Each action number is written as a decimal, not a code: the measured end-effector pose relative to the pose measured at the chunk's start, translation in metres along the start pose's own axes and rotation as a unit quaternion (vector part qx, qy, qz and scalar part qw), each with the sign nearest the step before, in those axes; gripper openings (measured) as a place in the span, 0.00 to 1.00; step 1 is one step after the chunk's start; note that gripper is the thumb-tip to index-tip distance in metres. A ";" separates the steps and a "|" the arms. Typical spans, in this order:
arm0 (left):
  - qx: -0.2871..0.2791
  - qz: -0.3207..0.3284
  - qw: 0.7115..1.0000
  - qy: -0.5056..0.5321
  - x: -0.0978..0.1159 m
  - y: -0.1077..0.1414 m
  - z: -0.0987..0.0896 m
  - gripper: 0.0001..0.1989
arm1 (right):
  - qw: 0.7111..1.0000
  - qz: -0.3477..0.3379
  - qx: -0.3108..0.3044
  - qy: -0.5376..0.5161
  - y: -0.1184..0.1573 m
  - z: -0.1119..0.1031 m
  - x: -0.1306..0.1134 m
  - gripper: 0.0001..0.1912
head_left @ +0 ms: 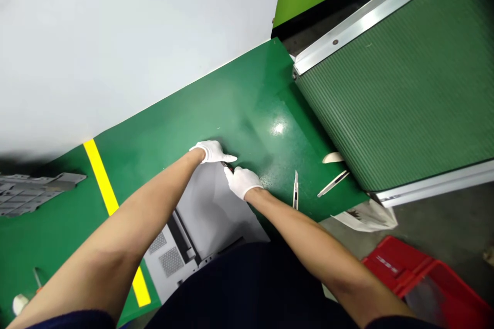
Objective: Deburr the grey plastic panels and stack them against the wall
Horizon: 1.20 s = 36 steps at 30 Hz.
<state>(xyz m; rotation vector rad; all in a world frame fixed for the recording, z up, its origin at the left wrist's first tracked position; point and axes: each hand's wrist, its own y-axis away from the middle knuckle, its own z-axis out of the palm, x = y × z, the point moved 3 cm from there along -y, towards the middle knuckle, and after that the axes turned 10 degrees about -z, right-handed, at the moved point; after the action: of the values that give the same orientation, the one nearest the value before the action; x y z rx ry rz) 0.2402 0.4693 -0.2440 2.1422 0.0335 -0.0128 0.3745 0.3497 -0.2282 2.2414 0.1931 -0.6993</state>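
1. Green workbench top (216,108) running diagonally; white wall panel (116,46) at 11 o'clock; green ribbed belt (397,77) at 2 o'clock
2. Centre: white-gloved left hand (210,151) and white-gloved right hand (243,182) meet, fingers (230,159) drawn narrow, pinching a small dark object (227,166) between them, too small to identify
3. Grey printed carton sheet (210,216) beneath the hands, towards 6 o'clock; utility knife (295,193) at 3 o'clock, well apart from them
4. Red plastic crate (409,272) at 4 o'clock; perforated grey panel (31,193) at 9 o'clock
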 end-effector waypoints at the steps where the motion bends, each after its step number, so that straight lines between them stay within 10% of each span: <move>1: 0.006 -0.017 1.000 -0.002 0.003 -0.001 0.000 0.32 | 1.000 0.001 0.006 0.003 0.001 -0.001 -0.001 0.32; 16: -0.012 -0.052 0.997 -0.056 0.024 -0.006 0.005 0.31 | 0.998 0.018 0.053 0.002 0.010 0.013 0.000 0.32; 24: 0.052 0.149 0.977 -0.143 0.048 0.026 0.001 0.14 | 0.999 0.005 0.053 0.007 0.010 0.011 -0.001 0.32; 30: 0.056 0.302 0.951 0.026 0.018 0.033 -0.003 0.08 | 0.999 -0.023 0.031 -0.001 0.009 0.010 -0.001 0.33; 36: 0.000 0.234 0.968 0.087 0.006 0.019 -0.006 0.09 | 0.999 -0.013 0.039 -0.002 0.009 0.008 -0.015 0.31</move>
<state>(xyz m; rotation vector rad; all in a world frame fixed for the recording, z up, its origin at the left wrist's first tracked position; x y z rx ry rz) 0.2465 0.4640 -0.2248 2.0979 -0.3701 0.4517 0.3617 0.3387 -0.2196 2.3150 0.1977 -0.7363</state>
